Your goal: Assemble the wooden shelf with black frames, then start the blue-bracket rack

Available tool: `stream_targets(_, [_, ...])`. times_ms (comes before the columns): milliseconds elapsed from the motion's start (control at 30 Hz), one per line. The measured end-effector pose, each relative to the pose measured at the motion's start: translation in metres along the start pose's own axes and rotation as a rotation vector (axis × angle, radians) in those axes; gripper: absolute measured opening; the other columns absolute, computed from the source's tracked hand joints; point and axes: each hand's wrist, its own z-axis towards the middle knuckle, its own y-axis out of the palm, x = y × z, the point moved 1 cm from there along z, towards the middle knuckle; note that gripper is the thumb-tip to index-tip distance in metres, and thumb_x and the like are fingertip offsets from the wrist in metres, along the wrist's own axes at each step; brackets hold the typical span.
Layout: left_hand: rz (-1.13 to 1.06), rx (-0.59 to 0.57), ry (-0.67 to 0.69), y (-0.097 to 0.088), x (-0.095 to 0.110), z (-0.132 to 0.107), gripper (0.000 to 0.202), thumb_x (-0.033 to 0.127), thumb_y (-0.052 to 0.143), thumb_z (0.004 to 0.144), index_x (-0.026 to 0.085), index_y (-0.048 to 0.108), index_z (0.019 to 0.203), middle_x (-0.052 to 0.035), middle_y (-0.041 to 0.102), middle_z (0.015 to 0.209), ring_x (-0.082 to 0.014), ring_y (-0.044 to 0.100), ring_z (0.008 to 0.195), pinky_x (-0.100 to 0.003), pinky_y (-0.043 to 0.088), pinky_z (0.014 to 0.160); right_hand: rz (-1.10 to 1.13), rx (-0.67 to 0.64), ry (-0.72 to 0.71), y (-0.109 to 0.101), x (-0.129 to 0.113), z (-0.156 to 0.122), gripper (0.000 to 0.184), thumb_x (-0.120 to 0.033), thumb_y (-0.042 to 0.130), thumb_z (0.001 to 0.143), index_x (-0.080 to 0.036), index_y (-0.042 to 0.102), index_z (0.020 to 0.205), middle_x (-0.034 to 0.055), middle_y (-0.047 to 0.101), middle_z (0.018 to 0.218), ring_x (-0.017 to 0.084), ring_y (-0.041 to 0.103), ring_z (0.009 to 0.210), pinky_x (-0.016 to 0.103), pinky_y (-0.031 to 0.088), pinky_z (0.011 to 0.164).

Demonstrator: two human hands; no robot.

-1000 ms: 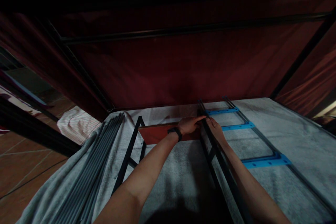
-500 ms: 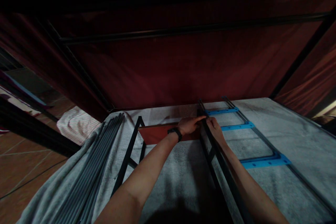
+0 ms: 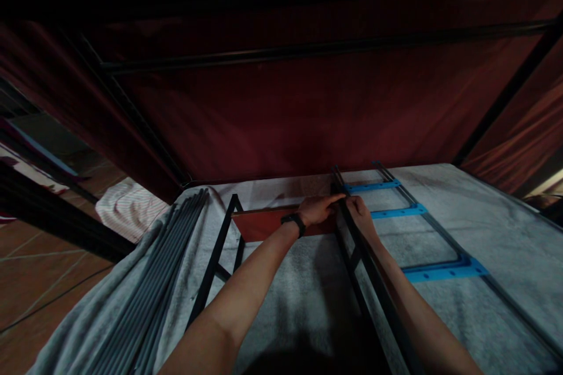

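Observation:
Between my arms stands a black metal frame [image 3: 215,258] with side rails and short cross-pieces. A reddish-brown board [image 3: 259,224] spans its far end. My left hand [image 3: 315,210], with a dark watch on the wrist, reaches across the board to the right rail. Its index finger lies over the rail's top; the other fingers are mostly hidden. My right hand [image 3: 360,212] is closed at the outer side of the same rail, close to the left fingertips. Whatever small thing it may pinch is hidden.
A bundle of thin grey rods [image 3: 153,287] lies at the left on the grey cloth [image 3: 290,293]. At the right lie dark rods with blue brackets [image 3: 448,269]. A dark red curtain [image 3: 281,111] with black bars rises behind. Tiled floor [image 3: 39,269] shows at far left.
My right hand's fingers and thumb have shifted slightly against the rail. The left hand, frame and board stay in place.

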Motion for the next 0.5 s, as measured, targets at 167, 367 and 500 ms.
stream_targets(167, [0.001,0.007,-0.002,-0.0003,0.0006,0.0000,0.062,0.031,0.052,0.096,0.041,0.030,0.153,0.0021,0.059,0.141,-0.0202,0.058,0.124,-0.030,0.047,0.098,-0.071,-0.021,0.012,-0.0005,-0.0011,0.0051,0.041,-0.062,0.041,0.087,-0.024,0.055,0.087,0.0052,0.064,0.076,0.024,0.062,0.077,0.035,0.047,0.071])
stream_targets(367, [0.008,0.015,0.003,0.0013,-0.0002,0.0004,0.061,0.032,0.050,0.097,0.041,0.030,0.153,0.0009,0.060,0.140,-0.0202,0.060,0.122,-0.030,0.047,0.098,-0.069,-0.023,0.001,-0.0008,-0.0022,0.0036,0.044,-0.063,0.038,0.089,-0.023,0.057,0.091,0.0068,0.067,0.082,0.024,0.063,0.080,0.035,0.048,0.072])
stream_targets(500, [0.002,0.025,0.009,0.0017,-0.0011,0.0002,0.061,0.032,0.051,0.096,0.041,0.031,0.153,0.0019,0.060,0.141,-0.0197,0.059,0.123,-0.030,0.047,0.098,-0.010,-0.009,-0.035,0.0002,0.0020,0.0020,0.040,-0.061,0.041,0.088,-0.023,0.055,0.090,0.0057,0.066,0.082,0.022,0.062,0.080,0.035,0.049,0.075])
